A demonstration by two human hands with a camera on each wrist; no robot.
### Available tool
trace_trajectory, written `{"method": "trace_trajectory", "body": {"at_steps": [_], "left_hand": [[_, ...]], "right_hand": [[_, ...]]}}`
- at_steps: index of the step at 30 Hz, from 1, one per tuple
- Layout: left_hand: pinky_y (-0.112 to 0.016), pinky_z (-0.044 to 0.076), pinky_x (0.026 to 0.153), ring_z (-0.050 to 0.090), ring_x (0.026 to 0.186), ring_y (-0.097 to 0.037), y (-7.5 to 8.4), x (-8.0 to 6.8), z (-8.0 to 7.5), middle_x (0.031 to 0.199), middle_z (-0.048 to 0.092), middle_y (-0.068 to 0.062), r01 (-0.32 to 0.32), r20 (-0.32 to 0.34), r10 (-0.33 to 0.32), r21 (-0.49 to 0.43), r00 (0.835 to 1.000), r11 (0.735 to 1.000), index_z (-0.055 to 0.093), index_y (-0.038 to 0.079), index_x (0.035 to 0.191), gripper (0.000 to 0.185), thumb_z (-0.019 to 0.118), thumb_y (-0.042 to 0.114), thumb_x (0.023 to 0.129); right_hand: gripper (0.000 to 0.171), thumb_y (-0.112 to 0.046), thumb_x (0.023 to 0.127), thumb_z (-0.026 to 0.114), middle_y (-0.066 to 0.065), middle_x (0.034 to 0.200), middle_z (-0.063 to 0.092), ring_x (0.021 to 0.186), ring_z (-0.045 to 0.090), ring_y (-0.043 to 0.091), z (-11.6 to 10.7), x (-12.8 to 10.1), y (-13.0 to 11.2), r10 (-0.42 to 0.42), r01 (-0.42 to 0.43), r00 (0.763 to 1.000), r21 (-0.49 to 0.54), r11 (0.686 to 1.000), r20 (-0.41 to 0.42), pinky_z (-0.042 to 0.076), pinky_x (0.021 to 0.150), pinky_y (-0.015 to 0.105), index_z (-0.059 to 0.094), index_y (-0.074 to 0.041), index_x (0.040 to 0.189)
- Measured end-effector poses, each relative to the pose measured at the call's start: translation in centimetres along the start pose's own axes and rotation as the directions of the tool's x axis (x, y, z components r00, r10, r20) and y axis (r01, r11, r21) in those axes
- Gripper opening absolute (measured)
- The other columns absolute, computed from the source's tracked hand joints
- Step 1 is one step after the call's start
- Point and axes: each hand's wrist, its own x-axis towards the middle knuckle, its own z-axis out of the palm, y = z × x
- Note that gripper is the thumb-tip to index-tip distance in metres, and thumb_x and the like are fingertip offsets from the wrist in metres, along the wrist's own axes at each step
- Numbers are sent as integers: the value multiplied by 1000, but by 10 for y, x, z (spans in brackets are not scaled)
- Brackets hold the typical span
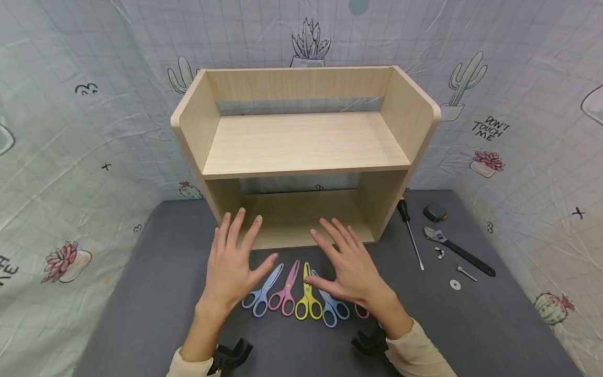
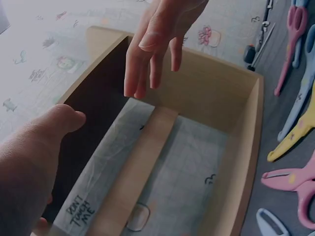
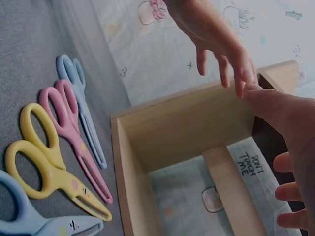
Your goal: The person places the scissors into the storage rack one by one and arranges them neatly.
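Observation:
My left hand (image 1: 231,264) and right hand (image 1: 350,267) hover with fingers spread, palms down, holding nothing. In front of them stands a two-tier light wooden shelf (image 1: 306,141). Below the hands, several scissors lie in a row on the table: a blue pair (image 1: 268,285), a pink pair (image 1: 288,288), a yellow pair (image 1: 306,293) and another blue pair (image 1: 328,301). One more pink pair (image 1: 361,312) is mostly hidden by my right hand and wrist. In the left wrist view, both hands appear in front of the shelf's wooden frame (image 2: 216,93).
Right of the shelf lie a screwdriver (image 1: 412,235), a tape measure (image 1: 435,212), an adjustable wrench (image 1: 464,254), a small metal piece (image 1: 440,252), a bolt (image 1: 466,273) and a washer (image 1: 455,285). Printed cloth (image 1: 94,136) hangs around the grey table (image 1: 151,293).

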Motion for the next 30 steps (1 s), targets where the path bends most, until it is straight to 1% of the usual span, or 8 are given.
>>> {"method": "trace_trajectory", "body": {"at_steps": [5,8,12,15,20,24,26,30], "left_hand": [[-69,41,105,39,140,-48,-7,9,0,155,42,-19,6,-147,-14,-55,989,998,50,18,147,77,34,72,95],[-67,46,99,44,134,-46,-11,13,0,150,46,-22,6,-242,-30,-96,970,995,53,14,145,72,43,66,95],[-64,51,87,49,127,-45,-14,18,2,144,50,-24,13,-345,-64,-149,936,989,56,11,142,67,54,55,92],[-64,51,84,50,125,-45,-16,19,3,142,50,-25,24,-382,-94,-185,919,982,55,9,142,65,59,48,90],[-58,52,92,51,128,-42,-22,20,4,138,49,-29,32,-423,-138,-247,896,968,54,4,141,63,62,37,89],[-51,50,97,53,127,-39,-25,26,4,136,50,-28,40,-480,-185,-297,857,954,54,1,139,58,65,27,89],[-47,49,96,54,124,-37,-26,28,4,135,51,-27,54,-499,-217,-321,839,946,54,2,139,56,66,24,89],[-42,49,91,57,116,-36,-28,30,4,132,52,-27,84,-501,-280,-378,819,922,52,2,140,55,67,20,90]], "right_hand": [[93,-84,88,32,11,159,39,148,35,35,6,9,-4,4,-4,1000,29,1000,12,36,115,61,43,-19,153],[91,-81,87,44,10,157,42,147,38,35,11,13,-8,-3,3,1000,34,999,18,39,114,59,43,-19,153],[93,-75,81,61,10,154,44,144,41,34,18,17,-13,-2,1,999,40,999,40,42,112,58,40,-20,154],[95,-72,79,66,9,150,47,139,45,31,23,20,-19,2,-5,999,51,999,54,44,109,56,39,-22,155],[94,-71,81,65,8,145,49,131,50,29,29,25,-29,7,-13,997,80,997,77,46,105,55,37,-22,156],[94,-73,83,62,5,145,49,131,49,28,35,29,-36,7,-19,992,92,996,124,45,106,54,34,-22,157],[94,-74,83,61,4,142,49,130,50,28,39,31,-40,4,-18,990,95,995,140,45,106,53,34,-22,157],[93,-74,82,62,2,136,51,125,51,26,47,34,-47,-9,-8,987,108,994,158,46,103,50,37,-22,155]]}}
